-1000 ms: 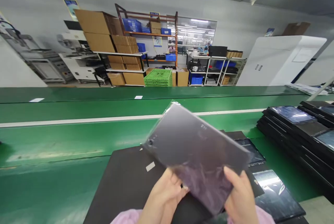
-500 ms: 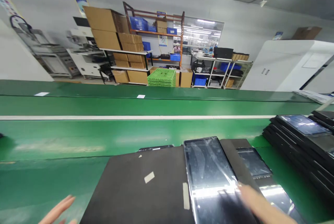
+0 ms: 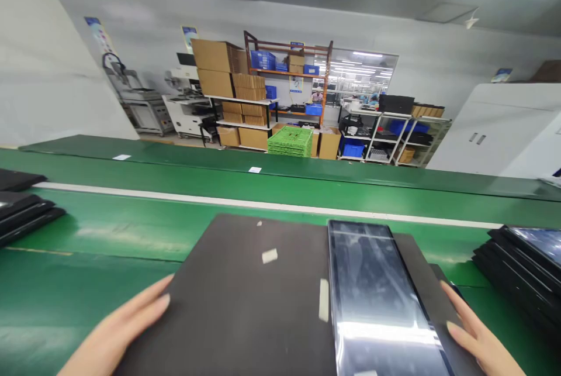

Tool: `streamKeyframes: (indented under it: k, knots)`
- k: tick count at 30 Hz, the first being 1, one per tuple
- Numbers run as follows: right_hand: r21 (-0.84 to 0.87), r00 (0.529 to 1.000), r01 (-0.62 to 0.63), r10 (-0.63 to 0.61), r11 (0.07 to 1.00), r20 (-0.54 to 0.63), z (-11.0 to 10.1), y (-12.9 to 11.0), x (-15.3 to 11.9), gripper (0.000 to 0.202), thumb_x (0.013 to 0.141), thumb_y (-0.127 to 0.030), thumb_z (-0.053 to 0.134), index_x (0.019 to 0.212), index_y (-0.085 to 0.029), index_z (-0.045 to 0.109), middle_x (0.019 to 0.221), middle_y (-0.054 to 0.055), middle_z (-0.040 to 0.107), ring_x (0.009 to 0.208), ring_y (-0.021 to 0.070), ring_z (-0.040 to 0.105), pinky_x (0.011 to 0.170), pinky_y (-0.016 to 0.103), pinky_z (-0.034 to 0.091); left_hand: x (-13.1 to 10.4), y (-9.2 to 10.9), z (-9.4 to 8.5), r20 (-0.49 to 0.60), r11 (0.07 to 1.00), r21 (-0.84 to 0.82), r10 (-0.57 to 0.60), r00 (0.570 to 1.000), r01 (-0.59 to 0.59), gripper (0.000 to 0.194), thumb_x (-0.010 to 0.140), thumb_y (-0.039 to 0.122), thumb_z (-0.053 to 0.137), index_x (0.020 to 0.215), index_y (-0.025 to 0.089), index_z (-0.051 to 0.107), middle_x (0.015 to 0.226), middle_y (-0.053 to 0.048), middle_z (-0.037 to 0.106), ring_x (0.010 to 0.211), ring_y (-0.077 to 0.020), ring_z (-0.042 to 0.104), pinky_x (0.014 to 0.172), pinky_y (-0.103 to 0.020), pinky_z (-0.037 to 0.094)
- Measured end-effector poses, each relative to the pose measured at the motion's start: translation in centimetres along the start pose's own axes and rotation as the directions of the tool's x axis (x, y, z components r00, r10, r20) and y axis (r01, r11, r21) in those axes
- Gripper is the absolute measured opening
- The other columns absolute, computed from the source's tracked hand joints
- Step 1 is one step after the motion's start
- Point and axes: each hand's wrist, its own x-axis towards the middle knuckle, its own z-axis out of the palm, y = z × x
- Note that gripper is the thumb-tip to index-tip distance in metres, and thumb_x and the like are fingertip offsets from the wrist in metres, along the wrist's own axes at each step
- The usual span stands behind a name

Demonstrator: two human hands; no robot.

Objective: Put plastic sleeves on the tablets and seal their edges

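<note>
A wide black foam board (image 3: pixel 245 311), with bits of pale tape on it, is held up in front of me over the green bench. My left hand (image 3: pixel 127 326) is closed on its left edge, thumb on top. On the opposite edge, my right hand (image 3: pixel 475 332) grips the same board between thumb and fingers. A flat glossy tablet screen (image 3: pixel 377 288) lies lengthwise on the right part of the board, apart from both hands. Under the board's right edge, a dark corner of another item (image 3: pixel 451 282) peeks out, mostly hidden.
Stacked black boards (image 3: pixel 521 282) with a screen on top stand at the right. Another dark stack (image 3: pixel 26 212) is at the left. The green bench (image 3: pixel 123 224) has a white stripe across it. Beyond are green crates (image 3: pixel 290 141), shelving and a white cabinet (image 3: pixel 504 130).
Both hands have closed on the board's side edges. The board with the screen has been raised, and the view has turned left, bringing the left stack into sight.
</note>
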Motion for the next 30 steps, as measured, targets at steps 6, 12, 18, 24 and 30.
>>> streamKeyframes:
  k: [6,12,18,24,30]
  knots:
    - [0.403,0.976,0.167,-0.210,0.900,0.063,4.8,-4.7,8.8,0.062,0.063,-0.032,0.075,0.121,-0.032,0.054,0.122,-0.003,0.058,0.096,0.0180,0.063,0.070,0.020,0.056,2.5,4.6,7.7,0.163,0.862,-0.496,0.209,0.964,-0.103,0.060,0.088,0.047,0.038,0.133,0.007,0.035,0.125,-0.008,0.057,0.122,-0.0266,0.044,0.097,-0.042,0.040]
    - [0.459,0.959,0.213,-0.274,0.863,0.069,8.8,-4.4,22.1,0.056,0.059,-0.029,0.070,0.114,-0.025,0.058,0.102,-0.004,0.067,0.084,0.0124,0.064,0.066,0.017,0.054,1.3,1.7,8.8,0.220,0.898,-0.432,0.009,0.976,0.088,0.039,0.084,0.032,0.048,0.122,0.022,0.048,0.126,-0.011,0.056,0.113,-0.0269,0.054,0.085,-0.044,0.051]
    - [0.284,0.978,0.061,-0.114,0.957,0.177,10.3,2.3,30.6,0.057,0.053,-0.031,0.070,0.108,-0.024,0.057,0.090,-0.003,0.067,0.079,0.0167,0.066,0.066,0.024,0.055,-0.1,-3.3,4.3,-0.056,0.874,-0.468,-0.174,0.983,0.128,0.026,0.076,0.021,0.054,0.100,0.015,0.062,0.097,-0.011,0.069,0.085,-0.0230,0.065,0.068,-0.033,0.057]
    - [-0.061,0.988,-0.027,0.036,0.998,0.150,11.1,7.2,32.5,0.053,0.050,-0.027,0.065,0.101,-0.018,0.056,0.105,0.012,0.064,0.104,0.0328,0.057,0.081,0.043,0.051,-3.3,-7.5,2.8,-0.273,0.957,-0.288,-0.061,0.960,-0.021,0.035,0.061,0.032,0.074,0.092,0.017,0.065,0.090,-0.008,0.071,0.082,-0.0221,0.064,0.068,-0.027,0.055]
    - [-0.324,0.991,0.063,-0.021,0.944,0.131,8.6,-1.3,31.1,0.045,0.059,-0.027,0.063,0.102,-0.014,0.057,0.127,0.022,0.049,0.117,0.0360,0.046,0.092,0.043,0.041,-6.0,-7.8,1.8,-0.287,0.977,0.204,0.125,0.950,-0.067,0.040,0.050,0.048,0.077,0.079,0.020,0.072,0.091,-0.010,0.070,0.096,-0.0319,0.059,0.093,-0.038,0.044]
